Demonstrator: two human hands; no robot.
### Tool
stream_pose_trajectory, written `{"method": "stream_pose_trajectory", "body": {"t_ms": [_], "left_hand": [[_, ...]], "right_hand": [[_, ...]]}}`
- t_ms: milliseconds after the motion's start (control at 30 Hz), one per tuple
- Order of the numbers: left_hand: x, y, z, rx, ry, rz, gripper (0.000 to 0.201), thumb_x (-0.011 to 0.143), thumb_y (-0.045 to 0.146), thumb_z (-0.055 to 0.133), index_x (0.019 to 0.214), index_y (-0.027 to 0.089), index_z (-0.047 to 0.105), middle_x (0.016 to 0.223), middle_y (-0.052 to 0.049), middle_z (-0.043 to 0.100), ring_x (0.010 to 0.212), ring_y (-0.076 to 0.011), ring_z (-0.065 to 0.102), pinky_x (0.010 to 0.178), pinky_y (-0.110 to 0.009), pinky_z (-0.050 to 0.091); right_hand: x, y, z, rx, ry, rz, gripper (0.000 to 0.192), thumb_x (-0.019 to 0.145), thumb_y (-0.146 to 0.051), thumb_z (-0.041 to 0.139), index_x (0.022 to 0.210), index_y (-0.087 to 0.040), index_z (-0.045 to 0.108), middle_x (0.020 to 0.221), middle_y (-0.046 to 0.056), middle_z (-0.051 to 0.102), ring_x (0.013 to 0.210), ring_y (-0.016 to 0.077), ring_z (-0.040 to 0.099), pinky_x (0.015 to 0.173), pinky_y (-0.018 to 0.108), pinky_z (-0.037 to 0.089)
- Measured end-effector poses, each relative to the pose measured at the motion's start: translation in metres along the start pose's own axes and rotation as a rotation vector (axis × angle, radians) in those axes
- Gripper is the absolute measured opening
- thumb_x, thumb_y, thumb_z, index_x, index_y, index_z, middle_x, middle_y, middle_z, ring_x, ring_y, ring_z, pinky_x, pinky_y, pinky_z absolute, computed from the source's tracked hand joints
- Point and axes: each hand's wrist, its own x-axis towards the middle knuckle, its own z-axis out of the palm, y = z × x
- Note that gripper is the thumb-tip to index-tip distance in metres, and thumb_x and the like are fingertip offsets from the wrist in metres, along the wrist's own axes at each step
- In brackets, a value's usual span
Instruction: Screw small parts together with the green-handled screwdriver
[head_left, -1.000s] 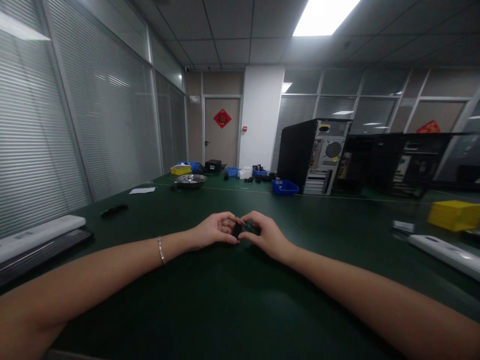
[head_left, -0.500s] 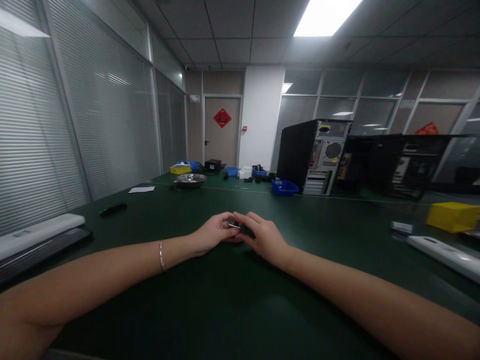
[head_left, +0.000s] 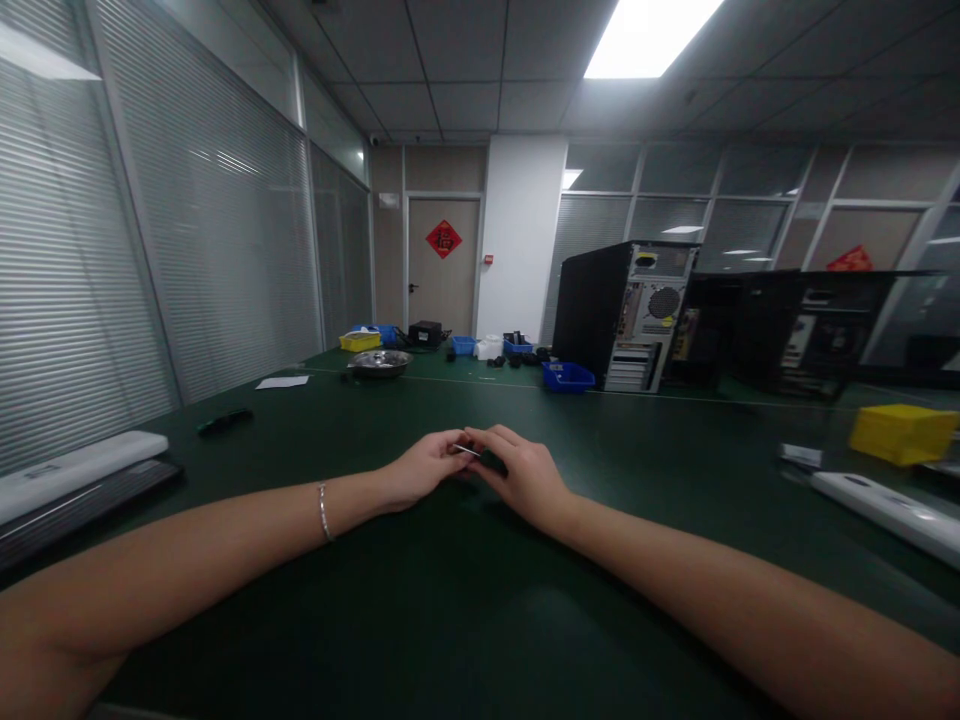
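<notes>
My left hand, with a silver bracelet on its wrist, is closed in a pinch at the middle of the green table. What its fingertips hold is too small and hidden to make out. Meeting it from the other side, my right hand is closed around what looks like a small screwdriver, with a dark handle under the palm. Its thin shiny shaft points left, in between the fingers of my left hand. The fingertips of both hands are close together, just above the tabletop.
A dark green-black tool lies on the left, near a white and black long device. Farther back are a metal bowl, a blue bin and a computer tower. To the right stands a yellow box.
Both hands stay in nearly the same place. The fingers have shifted slightly around the screwdriver, and its shaft now tilts a little differently.
</notes>
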Motion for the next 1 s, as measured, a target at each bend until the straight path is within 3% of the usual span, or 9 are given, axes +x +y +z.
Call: {"method": "stream_pose_trajectory", "body": {"t_ms": [367,733,1000], "left_hand": [[0.002,-0.003,0.002,-0.215,0.108,-0.061,0.028,0.071,0.01,0.068,0.095,0.015,0.055,0.095,-0.006,0.061,0.089,-0.0174,0.061,0.084,-0.036,0.047],[0.003,-0.001,-0.002,-0.2,0.103,-0.066,0.028,0.071,0.014,0.069,0.095,0.015,0.054,0.093,-0.006,0.062,0.084,-0.0187,0.064,0.083,-0.04,0.05],[0.0,0.005,0.001,-0.143,0.138,-0.052,0.031,0.07,0.02,0.071,0.095,0.016,0.053,0.095,-0.008,0.064,0.088,-0.021,0.064,0.081,-0.041,0.051]], "right_hand": [[0.001,-0.004,0.0,0.02,0.036,0.005,0.044,0.084,-0.022,0.054,0.126,-0.029,0.046,0.103,0.003,0.057,0.085,0.0161,0.059,0.068,0.024,0.046],[0.001,-0.003,0.0,0.045,0.022,-0.016,0.057,0.079,-0.011,0.056,0.131,-0.029,0.04,0.104,0.003,0.055,0.088,0.0164,0.057,0.073,0.026,0.047],[0.001,-0.004,-0.002,-0.017,0.024,-0.015,0.061,0.079,-0.015,0.056,0.135,-0.029,0.034,0.104,0.004,0.055,0.082,0.0164,0.057,0.068,0.025,0.046]]}}
